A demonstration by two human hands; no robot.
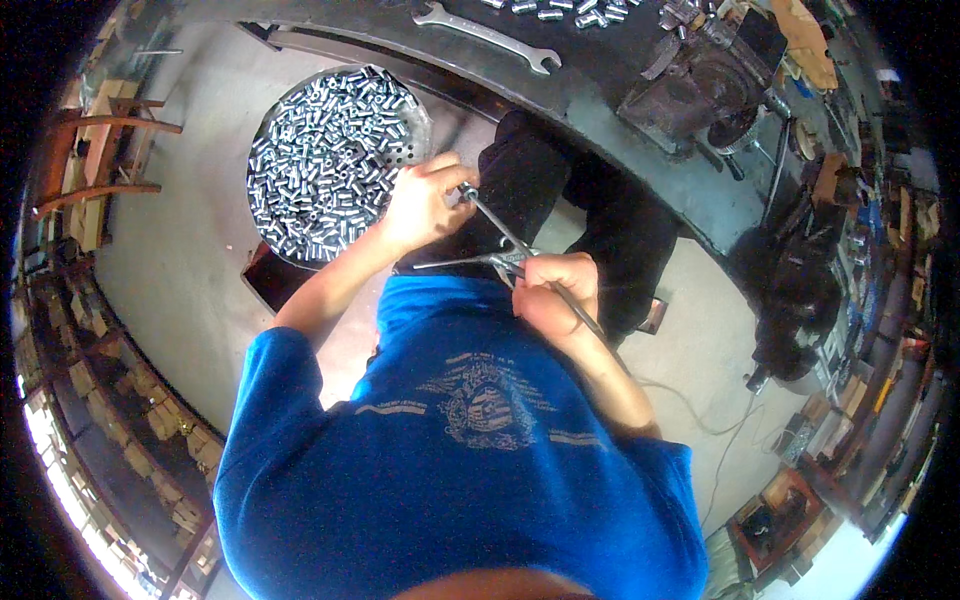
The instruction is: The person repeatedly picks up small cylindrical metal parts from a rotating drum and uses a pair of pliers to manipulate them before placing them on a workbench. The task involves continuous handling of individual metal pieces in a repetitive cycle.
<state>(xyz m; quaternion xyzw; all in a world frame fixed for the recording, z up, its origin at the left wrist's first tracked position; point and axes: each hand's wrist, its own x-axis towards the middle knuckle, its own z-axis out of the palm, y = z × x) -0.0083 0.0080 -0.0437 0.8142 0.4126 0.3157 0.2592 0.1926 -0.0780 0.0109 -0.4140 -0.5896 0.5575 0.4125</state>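
My left hand (428, 203) is closed on a small shiny metal sleeve (468, 192), pinched near the fingertips. The tip of a three-armed metal wrench (495, 222) meets that sleeve; whether it goes inside cannot be made out. Around the wrench's hub and one arm, my right hand (558, 292) is closed in front of my blue shirt. A second arm of the wrench points left, and the third runs down to the right past my wrist. Just left of my left hand, a round metal basket (424, 128) with a perforated bottom holds a heap of similar small sleeves.
Ahead runs a dark workbench (590, 95) bearing a combination wrench (488, 36), loose metal pieces (590, 12) and a greasy vise-like machine (690, 85). A wooden chair (110, 155) stands far left. Cluttered shelves line both sides; a thin cable (690, 400) lies on the floor at right.
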